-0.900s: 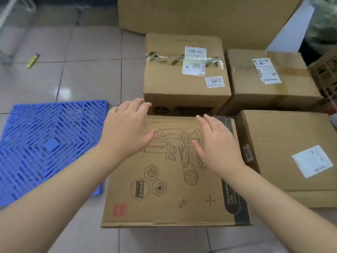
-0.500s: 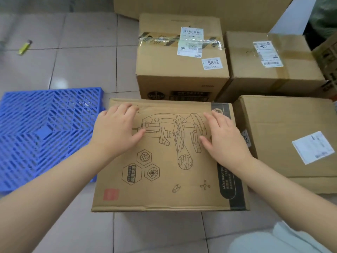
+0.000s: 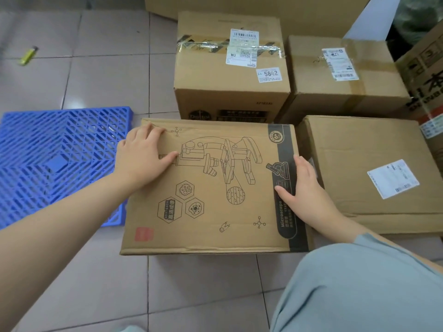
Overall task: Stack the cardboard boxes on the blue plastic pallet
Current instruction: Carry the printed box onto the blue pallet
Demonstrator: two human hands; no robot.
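Now my left hand (image 3: 141,159) flat on microscope box (image 3: 211,188), fingers over its far left corner. My right hand (image 3: 304,190) spread open along its right edge, gripping nothing. Blue pallet (image 3: 57,161) on floor just left of left hand. Labelled boxes (image 3: 230,68) beyond fingertips.

Count, head view: cardboard boxes x6, i.e. microscope box (image 3: 211,188), taped box (image 3: 230,68), box w/ label (image 3: 342,75), flat box (image 3: 374,168), printed box (image 3: 424,75) at right edge, large box (image 3: 263,6) at top. Blue pallet (image 3: 57,161) x1. Yellow lighter (image 3: 28,55) x1. Hands x2: left hand (image 3: 141,159), right hand (image 3: 304,188).
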